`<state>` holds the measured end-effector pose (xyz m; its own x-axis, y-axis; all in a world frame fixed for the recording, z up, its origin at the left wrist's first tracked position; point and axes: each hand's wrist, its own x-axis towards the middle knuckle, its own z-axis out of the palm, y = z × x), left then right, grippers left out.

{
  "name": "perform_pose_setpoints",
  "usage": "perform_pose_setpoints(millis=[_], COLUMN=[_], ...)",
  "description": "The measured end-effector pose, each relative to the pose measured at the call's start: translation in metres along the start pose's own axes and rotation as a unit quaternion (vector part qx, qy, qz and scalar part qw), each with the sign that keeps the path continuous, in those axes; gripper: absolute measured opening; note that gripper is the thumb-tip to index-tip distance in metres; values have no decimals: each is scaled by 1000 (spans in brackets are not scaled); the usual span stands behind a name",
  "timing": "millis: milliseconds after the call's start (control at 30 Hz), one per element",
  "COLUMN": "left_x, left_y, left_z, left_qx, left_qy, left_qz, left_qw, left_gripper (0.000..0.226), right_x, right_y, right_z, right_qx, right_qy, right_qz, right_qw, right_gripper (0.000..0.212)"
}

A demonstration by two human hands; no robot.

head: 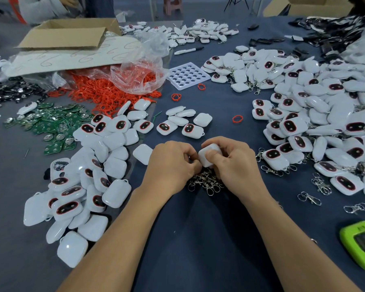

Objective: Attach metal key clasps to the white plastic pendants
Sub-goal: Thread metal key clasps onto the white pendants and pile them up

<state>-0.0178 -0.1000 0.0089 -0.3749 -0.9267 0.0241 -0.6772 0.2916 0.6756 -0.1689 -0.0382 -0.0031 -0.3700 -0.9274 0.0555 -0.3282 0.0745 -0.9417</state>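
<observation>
On the dark table (198,245), right of a pendant heap (82,190), my right hand (236,163) clamps one white pendant (204,160) under its thumb. My left hand (173,161) curls at the pendant's left edge; I cannot tell what it pinches. Loose metal clasps (207,183) lie just nearer.

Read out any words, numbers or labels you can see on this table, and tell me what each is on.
Nothing reads clearly enough to quote.
White sheet by the brown cardboard box: handwritten loops, maybe 9s or 6s; cannot tell.
Lime green plastic device: dark marks, too blurred.
White marker pen: print too small.
Green circuit boards: markings too small.
</observation>
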Motion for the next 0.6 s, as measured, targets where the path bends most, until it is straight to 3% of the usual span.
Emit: perform_pose_setpoints(millis=[133, 367, 500, 600], left_x=[0, 4, 2, -2], left_y=[-2, 0, 1, 4], left_z=[-1, -8, -4, 0], left_qx=[-101, -289, -287, -193], left_qy=[31, -82, -76, -21], left_qz=[35, 41, 40, 66], left_qw=[994, 953, 954, 979], left_gripper=[14, 8, 6, 13], right_x=[2, 3, 5, 6], right_y=[-4, -6, -7, -9], right_z=[-7, -27, -30, -29], right_qx=[93, 211, 241, 276], right_qy=[1, -82, -95, -84], right_qz=[29, 81, 89, 100], right_qw=[995, 971, 962, 952], right_gripper=[19, 29, 25, 25])
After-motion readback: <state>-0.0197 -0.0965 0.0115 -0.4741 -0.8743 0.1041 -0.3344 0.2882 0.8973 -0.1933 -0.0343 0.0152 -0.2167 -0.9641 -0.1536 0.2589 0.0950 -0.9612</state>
